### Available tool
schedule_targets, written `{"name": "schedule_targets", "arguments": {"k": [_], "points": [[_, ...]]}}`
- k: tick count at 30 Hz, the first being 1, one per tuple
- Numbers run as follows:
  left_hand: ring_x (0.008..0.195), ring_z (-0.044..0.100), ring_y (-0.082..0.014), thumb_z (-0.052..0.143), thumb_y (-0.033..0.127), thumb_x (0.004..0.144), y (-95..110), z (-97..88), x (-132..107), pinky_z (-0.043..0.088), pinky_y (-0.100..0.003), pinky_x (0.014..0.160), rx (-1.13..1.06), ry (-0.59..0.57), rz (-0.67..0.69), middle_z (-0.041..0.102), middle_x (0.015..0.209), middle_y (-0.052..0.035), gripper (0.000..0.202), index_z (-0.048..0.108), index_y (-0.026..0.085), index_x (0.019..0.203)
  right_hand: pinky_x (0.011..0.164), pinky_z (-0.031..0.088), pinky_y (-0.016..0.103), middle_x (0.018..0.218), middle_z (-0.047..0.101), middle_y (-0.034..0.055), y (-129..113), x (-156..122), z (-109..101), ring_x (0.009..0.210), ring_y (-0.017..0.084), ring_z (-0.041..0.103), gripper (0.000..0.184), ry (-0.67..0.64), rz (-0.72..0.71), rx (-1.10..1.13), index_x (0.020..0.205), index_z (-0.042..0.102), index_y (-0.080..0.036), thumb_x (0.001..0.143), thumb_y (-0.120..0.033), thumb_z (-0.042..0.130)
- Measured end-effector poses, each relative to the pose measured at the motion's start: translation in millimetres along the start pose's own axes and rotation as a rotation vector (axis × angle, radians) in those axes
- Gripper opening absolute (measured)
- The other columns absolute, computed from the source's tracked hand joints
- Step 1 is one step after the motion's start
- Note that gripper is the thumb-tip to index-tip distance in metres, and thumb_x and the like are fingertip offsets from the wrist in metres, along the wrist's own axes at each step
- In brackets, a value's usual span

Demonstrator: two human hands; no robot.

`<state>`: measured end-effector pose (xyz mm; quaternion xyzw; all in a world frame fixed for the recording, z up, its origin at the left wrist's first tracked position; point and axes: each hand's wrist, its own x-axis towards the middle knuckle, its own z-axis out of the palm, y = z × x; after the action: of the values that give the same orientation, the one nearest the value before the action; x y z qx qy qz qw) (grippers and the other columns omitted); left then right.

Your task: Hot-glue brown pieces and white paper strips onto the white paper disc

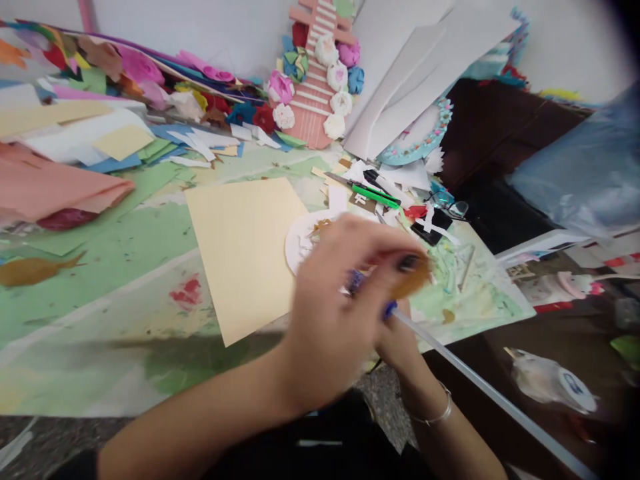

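Observation:
My left hand (335, 320) is blurred with motion at the table's front edge, fingers curled. A brown paper piece (417, 280) is pinched at its fingertips. My right hand (400, 343), with a bracelet on the wrist, lies mostly hidden under the left. It closes around the blue-tipped end of a long white rod (480, 387), which slants down to the right past the table edge. Something blue (355, 281) shows between the fingers. A cream sheet of paper (245, 247) lies just left of the hands, and a white paper disc (300, 243) lies behind them.
A green paint-stained table cover (100, 267) carries stacks of coloured paper at the left. Paper flowers and a pink striped piece (315, 87) stand at the back. A green utility knife (375, 195), scraps and glasses (450, 205) lie at the right. A glue bottle (550, 381) lies lower right.

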<state>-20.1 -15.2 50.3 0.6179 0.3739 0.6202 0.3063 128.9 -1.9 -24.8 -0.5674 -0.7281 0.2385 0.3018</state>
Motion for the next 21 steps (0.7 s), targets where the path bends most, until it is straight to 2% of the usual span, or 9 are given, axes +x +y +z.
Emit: {"name": "schedule_targets", "arguments": {"k": [2,5,8,11,14,18,21], "points": [[0.092,0.065,-0.0181,0.059,0.022,0.091,-24.2,-22.6,-5.7,0.057,-0.035,0.081,0.048,0.133,-0.106,0.071,0.094,-0.0011,0.008,0.067,0.024,0.092,0.061,0.039,0.029,0.068,0.056,0.0016,-7.1,0.3,-2.0,0.064,0.017,0.051,0.018,0.031,0.001,0.008,0.069,0.052,-0.021,0.082,-0.033,0.056],[0.087,0.066,-0.0182,0.067,0.026,0.086,-58.7,-47.4,-15.7,0.057,-0.030,0.077,0.043,0.230,-0.224,0.072,0.090,-0.0009,0.007,0.069,0.022,0.091,0.059,0.035,0.028,0.064,0.051,-0.0008,-14.3,1.8,-2.9,0.061,0.015,0.047,0.020,0.039,-0.024,-0.016,0.065,0.044,-0.022,0.080,-0.028,0.056],[0.079,0.067,-0.0168,0.073,0.025,0.079,-79.6,-59.4,-22.5,0.056,-0.027,0.072,0.047,0.271,-0.321,0.073,0.084,-0.0003,0.006,0.073,0.021,0.083,0.061,0.035,0.028,0.069,0.053,0.0002,-17.7,4.5,0.5,0.065,0.016,0.049,0.015,0.010,-0.040,-0.049,0.070,0.046,-0.021,0.080,-0.027,0.055],[0.074,0.067,-0.0148,0.075,0.021,0.074,-86.1,-63.2,-24.7,0.056,-0.023,0.069,0.029,0.285,-0.386,0.074,0.080,0.0009,0.003,0.075,0.022,0.077,0.065,0.037,0.029,0.077,0.057,0.0025,-18.5,5.1,5.5,0.071,0.018,0.051,0.010,0.011,-0.032,-0.100,0.079,0.051,-0.020,0.082,-0.029,0.053],[0.072,0.068,-0.0134,0.076,0.020,0.073,-85.4,-65.6,-23.3,0.055,-0.021,0.069,0.026,0.233,-0.425,0.074,0.078,0.0017,0.005,0.076,0.023,0.077,0.064,0.037,0.029,0.080,0.057,0.0029,-18.0,2.4,8.1,0.071,0.018,0.051,0.010,0.040,-0.043,-0.172,0.081,0.050,-0.020,0.084,-0.030,0.052],[0.074,0.069,-0.0136,0.071,0.019,0.076,-82.6,-70.4,-16.7,0.054,-0.022,0.070,0.058,0.082,-0.453,0.075,0.078,0.0011,0.006,0.076,0.023,0.078,0.059,0.032,0.028,0.074,0.052,0.0013,-17.4,-3.1,7.1,0.063,0.016,0.047,0.018,0.052,-0.022,-0.243,0.073,0.042,-0.022,0.087,-0.033,0.049],[0.076,0.068,-0.0144,0.069,0.019,0.077,-80.0,-73.7,-7.7,0.052,-0.024,0.070,0.148,-0.002,-0.452,0.075,0.080,0.0001,0.008,0.075,0.022,0.078,0.059,0.031,0.028,0.072,0.051,0.0005,-17.3,-6.3,5.1,0.062,0.016,0.047,0.017,0.040,0.007,-0.263,0.074,0.042,-0.022,0.086,-0.033,0.049]]}}
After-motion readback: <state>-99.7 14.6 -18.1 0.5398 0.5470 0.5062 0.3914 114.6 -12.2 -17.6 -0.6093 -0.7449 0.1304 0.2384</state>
